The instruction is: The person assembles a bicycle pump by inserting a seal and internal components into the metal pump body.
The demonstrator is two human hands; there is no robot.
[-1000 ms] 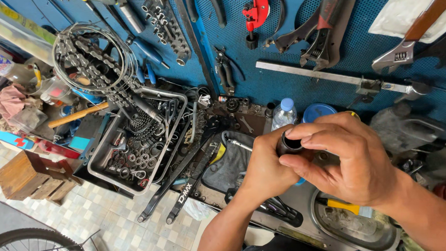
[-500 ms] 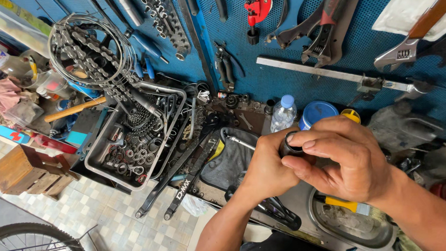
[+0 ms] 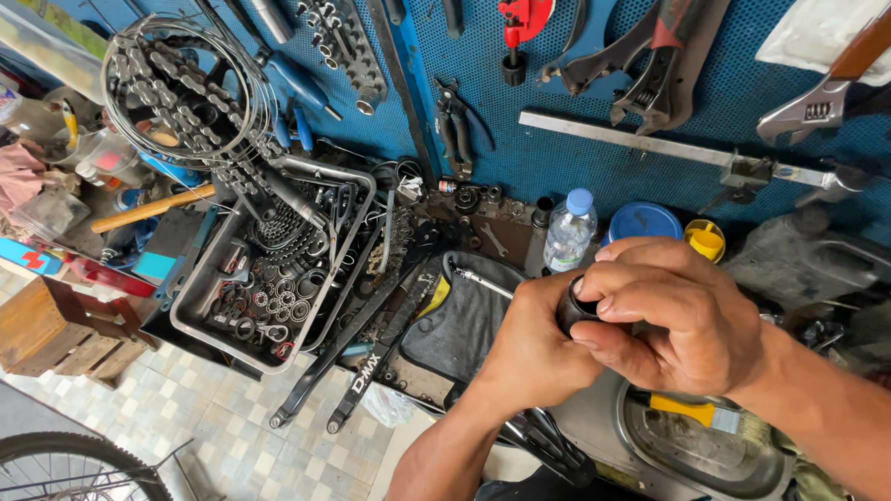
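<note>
A: Well, what did the two hands have between them?

B: A small black round part (image 3: 574,305). The left hand (image 3: 535,352) was curled around its lower side and the right hand (image 3: 684,320) was folded over it from the other side, thumb and fingers pressed on it. Both grips were closed tight on the part, so only its dark rim showed between the thumbs. It sat above the front of the desk (image 3: 421,377), just over a black pouch (image 3: 464,320).

A: And the containers?

B: To the left lay a grey metal tray (image 3: 224,335), crammed with rings, washers, sprockets and a pair of pliers. A bicycle chain (image 3: 183,97) hung on the blue pegboard (image 3: 561,145) above it, inside a coil of wire, with its tail dropping into the tray. Just beyond the hands stood a clear plastic bottle (image 3: 569,231) with a blue cap; I couldn't tell how full it was. Beside it sat a blue tub (image 3: 645,222) and a small yellow cup (image 3: 703,239), contents hidden.

A: Anything under the right wrist?

B: A round metal basin (image 3: 705,450), with a yellow-handled brush (image 3: 688,412) lying in it.

A: And the floor?

B: A wooden crate (image 3: 44,333) stood on the tiles, and part of a bicycle wheel (image 3: 55,488) showed in the corner.
</note>
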